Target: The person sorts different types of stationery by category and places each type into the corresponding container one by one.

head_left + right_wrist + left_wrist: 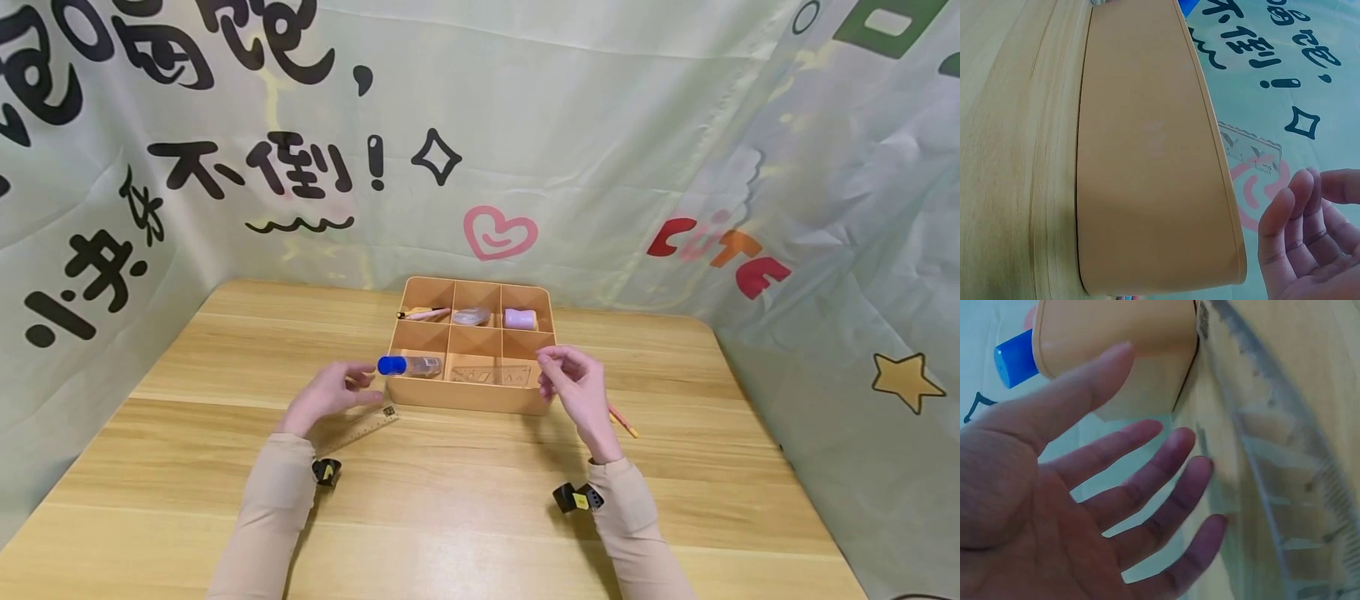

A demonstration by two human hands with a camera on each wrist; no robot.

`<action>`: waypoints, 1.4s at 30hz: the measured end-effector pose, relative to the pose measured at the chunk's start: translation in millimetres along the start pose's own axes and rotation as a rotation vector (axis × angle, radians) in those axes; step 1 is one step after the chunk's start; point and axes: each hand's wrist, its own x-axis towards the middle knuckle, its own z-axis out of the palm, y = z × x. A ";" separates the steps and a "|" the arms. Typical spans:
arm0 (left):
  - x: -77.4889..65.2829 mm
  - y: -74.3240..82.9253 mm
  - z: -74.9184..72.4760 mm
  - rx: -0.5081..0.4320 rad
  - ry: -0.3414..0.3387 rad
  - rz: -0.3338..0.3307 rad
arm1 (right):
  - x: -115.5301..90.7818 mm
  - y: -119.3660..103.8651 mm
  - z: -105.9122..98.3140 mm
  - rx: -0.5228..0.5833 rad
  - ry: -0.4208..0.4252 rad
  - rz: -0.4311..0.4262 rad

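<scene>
My left hand (336,395) is beside the left wall of an orange compartment box (465,395), its fingers spread and holding nothing in the left wrist view. Close to its fingertips, a clear bottle with a blue cap (392,366) lies in the front left compartment, the cap sticking out over the side. Under that hand is a clear ruler (371,423) on the table. My right hand (576,385) hovers at the box's front right corner with loosely bent fingers and nothing visible in them. Near those fingers, another clear ruler (1250,148) leans across the front middle and right compartments.
In the box's back row are pens (426,314), a clear oval item (471,316) and a purple spool-shaped item (520,319). Pencils (624,422) lie on the table right of the box. A printed cloth (600,150) hangs behind and around the wooden table (435,517).
</scene>
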 end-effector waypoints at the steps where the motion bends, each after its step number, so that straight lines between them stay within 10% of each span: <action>1: -0.7 -0.1 -0.8 0.005 -0.016 -0.002 | 0.2 0.2 -0.1 -0.002 0.000 0.000; 15: -6.1 -1.1 -4.3 0.022 -0.141 -0.088 | -0.1 0.4 -0.1 -0.003 -0.016 0.011; 42: -3.0 5.0 4.7 0.168 -0.136 -0.110 | -2.4 3.0 1.3 -0.016 -0.142 0.040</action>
